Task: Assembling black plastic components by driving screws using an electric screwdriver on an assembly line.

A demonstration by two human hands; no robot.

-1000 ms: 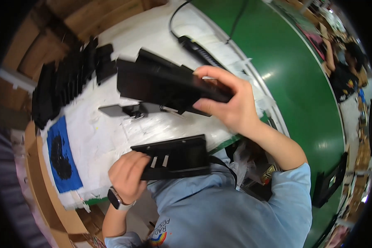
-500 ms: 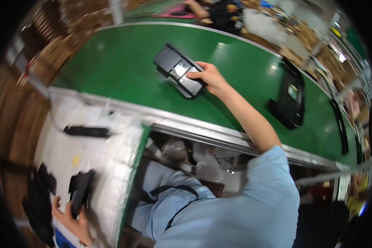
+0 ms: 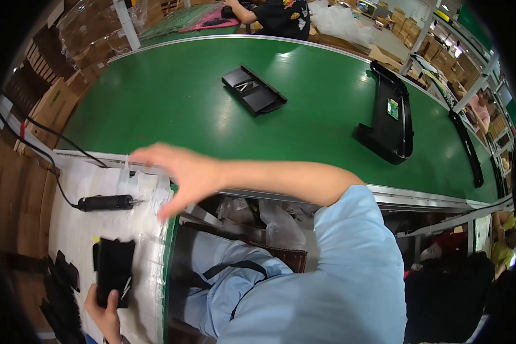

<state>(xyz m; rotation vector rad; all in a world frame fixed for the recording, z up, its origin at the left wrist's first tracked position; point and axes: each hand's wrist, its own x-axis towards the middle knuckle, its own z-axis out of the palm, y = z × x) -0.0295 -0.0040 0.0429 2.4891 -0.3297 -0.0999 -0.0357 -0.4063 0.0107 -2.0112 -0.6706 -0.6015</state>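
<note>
My left hand [image 3: 102,314] grips the lower end of a flat black plastic housing [image 3: 116,269] above the white-covered side bench. Its thumb lies on the face of the piece, beside a small light strip. Empty, my right hand [image 3: 186,175] spans the gap between the green conveyor and the bench, fingers and thumb apart and slightly blurred. Left of it, a black electric screwdriver [image 3: 106,203] with a cable lies on the bench, bit pointing right. A similar black housing [image 3: 253,92] rests alone on the green surface, tilted across the belt.
The green conveyor [image 3: 172,97] runs across the front with a metal rim. On its right lie a large curved black shell [image 3: 393,114] with a green circuit board [image 3: 393,109] and a long black strip [image 3: 467,149]. More black parts [image 3: 63,298] crowd the bench's left side. Another person [image 3: 281,20] works beyond.
My right hand has released the housing on the conveyor and swung left and nearer, over the bench edge. My left hand has raised and turned its housing, so the broad face shows.
</note>
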